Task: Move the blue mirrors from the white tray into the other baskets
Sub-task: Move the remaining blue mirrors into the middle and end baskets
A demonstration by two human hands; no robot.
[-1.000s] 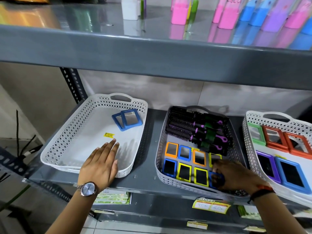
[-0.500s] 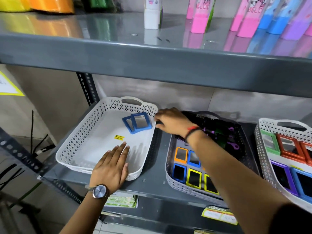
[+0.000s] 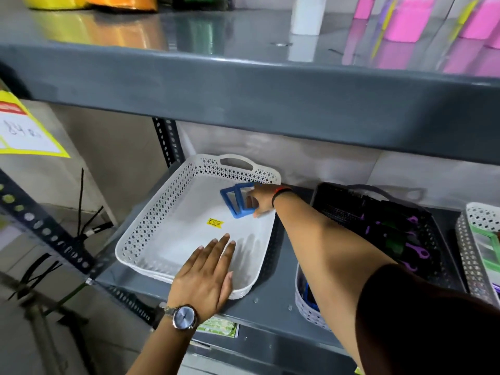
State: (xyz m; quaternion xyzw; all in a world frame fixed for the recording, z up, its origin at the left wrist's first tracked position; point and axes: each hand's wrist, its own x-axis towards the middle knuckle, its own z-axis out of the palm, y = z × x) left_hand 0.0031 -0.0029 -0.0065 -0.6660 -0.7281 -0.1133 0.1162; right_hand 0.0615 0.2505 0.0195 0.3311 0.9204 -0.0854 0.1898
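Note:
A white perforated tray (image 3: 151,228) stands on the grey lower shelf. Two small blue-framed mirrors (image 3: 233,199) lie overlapped at its back right. My right hand (image 3: 262,198) reaches across into the tray, with fingers and thumb curled around the upper mirror's right edge; that mirror looks tilted up. My left hand (image 3: 208,274) lies flat, fingers together, on the tray's near rim, holding nothing. To the right, a grey basket (image 3: 305,307) holds dark hairbrushes, and my right arm hides most of its mirrors. A white basket (image 3: 470,239) sits at the far right edge.
The upper shelf's thick grey edge (image 3: 243,104) hangs low over the tray. A perforated metal upright (image 3: 169,142) stands behind the tray's left corner. A yellow price sticker (image 3: 215,222) lies on the tray floor. Pink bottles (image 3: 403,20) stand on the upper shelf.
My right hand left the grey basket, crossed left over the tray's rim, and now grips the upper blue mirror. My left hand stayed on the tray's front rim. The camera swung left.

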